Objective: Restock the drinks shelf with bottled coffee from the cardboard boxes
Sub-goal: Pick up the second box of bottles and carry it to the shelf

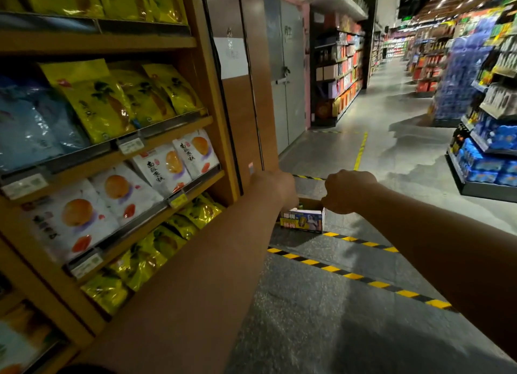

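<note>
A small cardboard box (303, 222) with a printed blue and yellow front hangs out in front of me above the floor. Both arms reach forward to it. My left hand (279, 189) grips its left side and my right hand (345, 191) is closed on its right top edge. A green bottle cap or two shows just inside the box's open top; the rest of its contents are hidden by my hands.
A wooden snack shelf (179, 190) with yellow and white bags runs close along my left. Yellow-black hazard tape (355, 275) crosses the grey floor. A grey double door (288, 74) stands ahead; drinks shelving (486, 149) lines the right of the aisle.
</note>
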A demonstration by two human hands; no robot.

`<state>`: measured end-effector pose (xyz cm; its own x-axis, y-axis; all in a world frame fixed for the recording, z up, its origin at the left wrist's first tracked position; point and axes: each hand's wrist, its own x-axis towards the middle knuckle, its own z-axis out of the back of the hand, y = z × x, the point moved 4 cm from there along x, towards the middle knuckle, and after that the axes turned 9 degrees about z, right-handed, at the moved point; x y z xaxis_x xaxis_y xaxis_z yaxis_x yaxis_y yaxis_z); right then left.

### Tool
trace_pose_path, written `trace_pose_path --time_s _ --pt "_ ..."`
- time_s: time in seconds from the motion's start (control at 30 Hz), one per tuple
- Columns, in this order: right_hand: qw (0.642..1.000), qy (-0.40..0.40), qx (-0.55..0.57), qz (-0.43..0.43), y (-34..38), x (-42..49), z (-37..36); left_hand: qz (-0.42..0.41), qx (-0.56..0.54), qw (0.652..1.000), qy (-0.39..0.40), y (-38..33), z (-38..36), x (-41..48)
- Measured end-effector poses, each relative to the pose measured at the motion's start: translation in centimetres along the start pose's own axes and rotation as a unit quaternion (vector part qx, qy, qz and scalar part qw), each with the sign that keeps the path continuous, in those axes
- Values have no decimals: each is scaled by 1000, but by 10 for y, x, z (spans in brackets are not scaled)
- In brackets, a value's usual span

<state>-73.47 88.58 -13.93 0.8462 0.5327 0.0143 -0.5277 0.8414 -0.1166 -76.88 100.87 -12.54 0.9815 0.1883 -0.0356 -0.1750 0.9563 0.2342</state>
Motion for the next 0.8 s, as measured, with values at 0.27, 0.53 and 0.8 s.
trace_pose_path --time_s 0.27,0.53,0.8 --pt "1000 13 -7 -4 -94 134 -5 15 -81 997 -8 -28 4 167" --pt "999 54 2 -8 -143 257 -42 -11 -65 997 39 -43 -11 304" --pt "997 52 1 -56 -190 412 -56 -43 -53 997 32 -34 -10 472"
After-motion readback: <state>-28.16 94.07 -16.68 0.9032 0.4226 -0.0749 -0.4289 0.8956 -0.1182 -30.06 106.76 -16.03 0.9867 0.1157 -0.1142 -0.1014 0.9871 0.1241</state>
